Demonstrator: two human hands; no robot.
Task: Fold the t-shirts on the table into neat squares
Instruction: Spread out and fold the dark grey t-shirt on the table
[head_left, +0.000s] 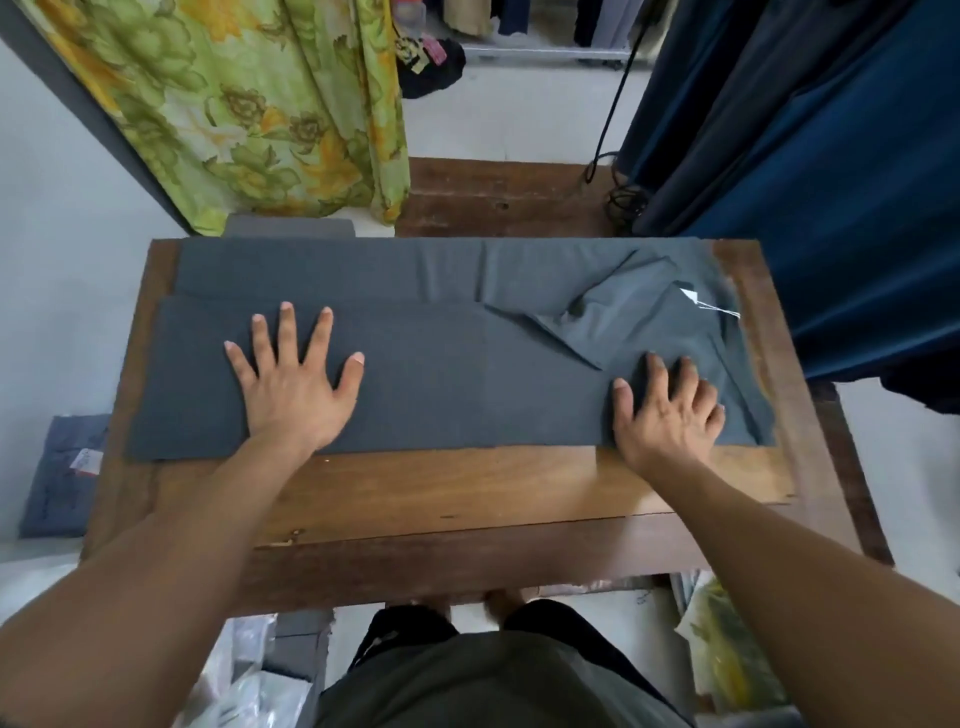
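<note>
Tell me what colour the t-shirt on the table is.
The t-shirt is plain dark grey; the head view shows it best.

The bare left hand (293, 382) lies flat, palm down, fingers splayed toward 12 o'clock. The bare right hand (667, 415) lies palm down, fingers closer together, toward 12 o'clock.

Matt grey cloth t-shirt (415, 374) on smooth, worn wooden table (467, 493)
</note>
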